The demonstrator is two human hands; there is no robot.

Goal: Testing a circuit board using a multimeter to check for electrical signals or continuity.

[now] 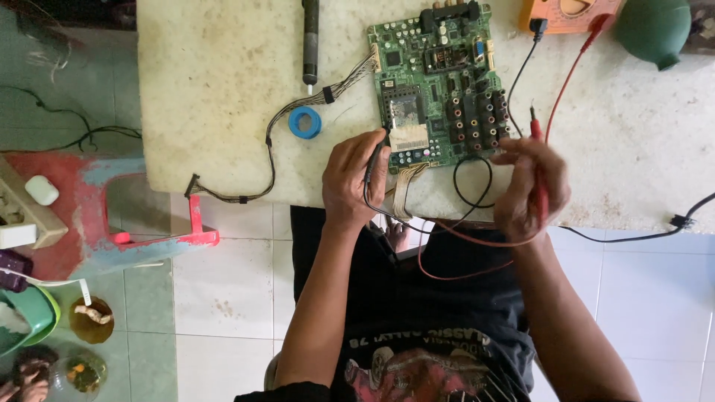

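Hands first, nearest to me: my left hand (pixel 356 175) is closed around a black probe (pixel 375 158), its tip set down near the lower edge of the green circuit board (pixel 439 82), by a pale label patch. My right hand (pixel 530 186) is curled shut on a red probe (pixel 537 138), tip pointing up and, as far as I can tell, held just off the board's right edge, not on it; the hand is a little blurred, so I cannot be sure. Black and red leads (pixel 462 246) loop down over my lap and run back up.

I judge the probing to be partly in hand: one probe placed, the other not yet on a contact, and the board lies flat and bare on the pale surface (pixel 223 74).

Just past my left hand sit a blue tape ring (pixel 304 122) and a bundled wire harness (pixel 246 171) trailing from the board's left side. Farther off lie a dark pen-shaped tool (pixel 310 37), an orange meter (pixel 566 13) at the far edge where the leads plug in, and a green rubber bulb (pixel 652 26) beside it.
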